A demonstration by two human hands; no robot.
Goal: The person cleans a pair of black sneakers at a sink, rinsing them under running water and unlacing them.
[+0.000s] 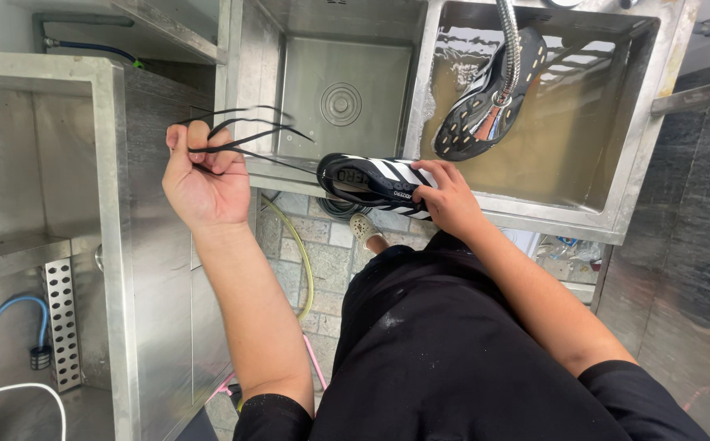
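Stainless steel fills my view: cabinet walls on the left, a double sink ahead, grey stone-tiled floor (322, 253) below with a yellow hose (302, 253) curling across it.

Nearest to me I see the black clothing of the person I am riding with, and both bare forearms reaching forward from it. A foot in a pale perforated clog (364, 228) shows on the tiles between the arms.

My left hand (204, 180) is raised in front of the cabinet edge, fingers curled shut around a bundle of black shoelace (249, 135); the loops fan out above the knuckles and one strand runs taut to the right, toward the shoe. My right hand (451, 198) grips a black sneaker with white stripes (371, 181) at its heel end, fingers wrapped over the top, thumb side hidden from me. The sneaker lies level, toe pointing left, held just at the front rim of the sink (535, 222).

Beyond it, the left basin (343, 73) has a round drain (340, 104) in its floor. The right basin holds murky brownish water (567, 131), and a second dark shoe (486, 102) leans there sole-up, with a flexible metal hose (509, 41) hanging down over it.
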